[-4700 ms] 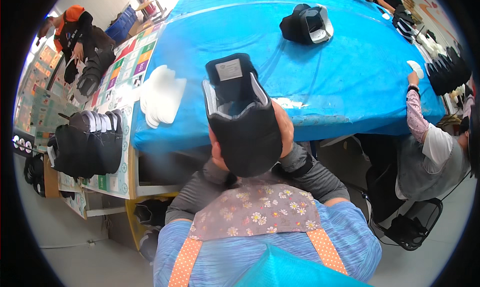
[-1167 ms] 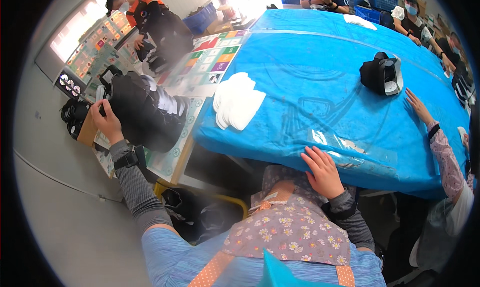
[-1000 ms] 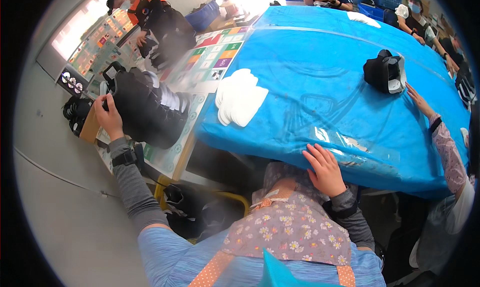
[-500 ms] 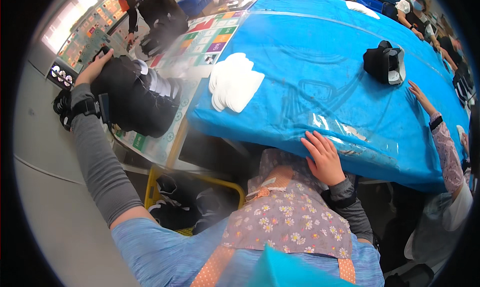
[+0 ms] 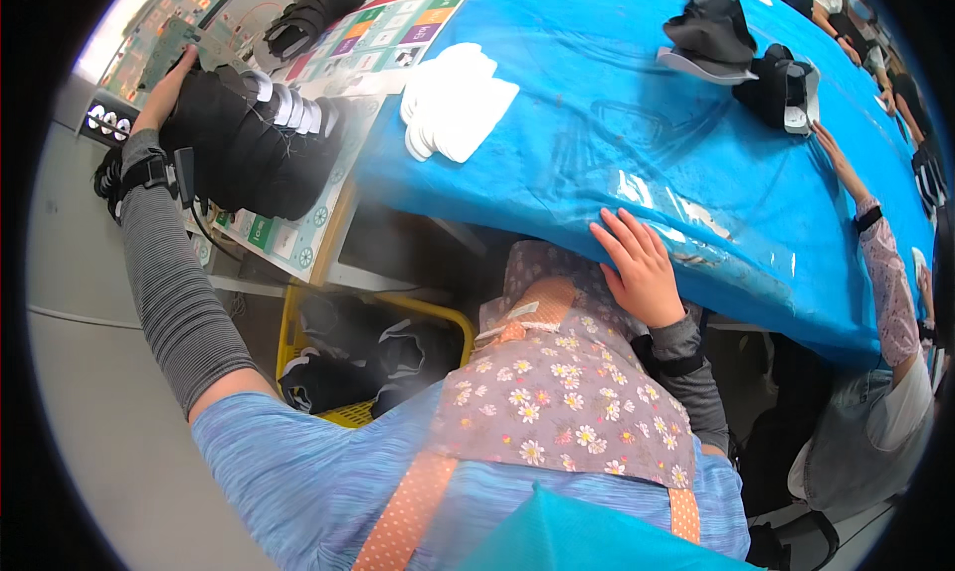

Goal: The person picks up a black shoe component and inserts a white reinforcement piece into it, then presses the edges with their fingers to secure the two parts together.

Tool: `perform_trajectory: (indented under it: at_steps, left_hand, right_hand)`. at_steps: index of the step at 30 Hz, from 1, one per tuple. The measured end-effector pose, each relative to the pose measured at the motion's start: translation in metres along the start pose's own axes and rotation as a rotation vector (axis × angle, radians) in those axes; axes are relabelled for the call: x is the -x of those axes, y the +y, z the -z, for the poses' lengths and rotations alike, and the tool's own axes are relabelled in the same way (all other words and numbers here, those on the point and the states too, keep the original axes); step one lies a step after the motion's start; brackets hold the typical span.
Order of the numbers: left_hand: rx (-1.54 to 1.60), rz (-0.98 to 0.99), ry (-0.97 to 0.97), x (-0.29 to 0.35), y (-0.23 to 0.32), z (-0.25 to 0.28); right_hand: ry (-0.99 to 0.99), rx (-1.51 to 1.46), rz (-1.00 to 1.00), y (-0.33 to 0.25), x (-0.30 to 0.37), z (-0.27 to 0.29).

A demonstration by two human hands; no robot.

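- The left hand (image 5: 165, 91) is out at the far left, beside the far end of a row of black shoe uppers (image 5: 249, 143), with the arm stretched out behind it.
- Its fingers are partly hidden at the row's edge, so I cannot tell whether the left grip is closed on an upper.
- The row stands packed together on a side counter (image 5: 418, 34) with a colourful printed top; white tongues show along its upper edge.
- The right hand (image 5: 643, 271) lies palm down at the near edge of the blue-covered counter (image 5: 567, 103), fingers spread; that grip holds nothing.
- White shoe-shaped pieces (image 5: 453, 103) lie overlapping on the blue cover, near its left edge.
- Farther off to the right is a black upper (image 5: 781, 89) with a pale lining, a co-worker's hand (image 5: 831, 153) just beside it.
- Next to that upper is a second black piece (image 5: 711, 34) with a white edge; I cannot tell whether it touches the cover.
- Below the side counter, a yellow basket (image 5: 438, 308) holds more black shoes (image 5: 403, 357).
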State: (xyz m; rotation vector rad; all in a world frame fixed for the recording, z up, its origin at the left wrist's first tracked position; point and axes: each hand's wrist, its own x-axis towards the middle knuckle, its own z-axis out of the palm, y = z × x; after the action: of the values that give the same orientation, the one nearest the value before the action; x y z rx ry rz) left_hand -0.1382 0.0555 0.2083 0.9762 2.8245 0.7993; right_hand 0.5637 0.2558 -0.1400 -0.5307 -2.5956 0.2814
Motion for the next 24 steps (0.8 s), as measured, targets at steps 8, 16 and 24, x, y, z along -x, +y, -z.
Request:
perform_trajectory:
  at_steps: [8, 16, 24]
  left_hand:
    - [-0.333, 0.06, -0.012, 0.038, -0.064, 0.065]
    - [0.356, 0.216, -0.034, 0.059, -0.058, 0.022]
    - [0.454, -0.082, 0.58, 0.093, -0.032, 0.067]
  right_hand:
    - [0.045, -0.026, 0.028, 0.004, 0.001, -0.001]
    - [0.045, 0.039, -0.02, 0.0, -0.002, -0.001]
    - [0.029, -0.746, 0.123, 0.007, -0.008, 0.057]
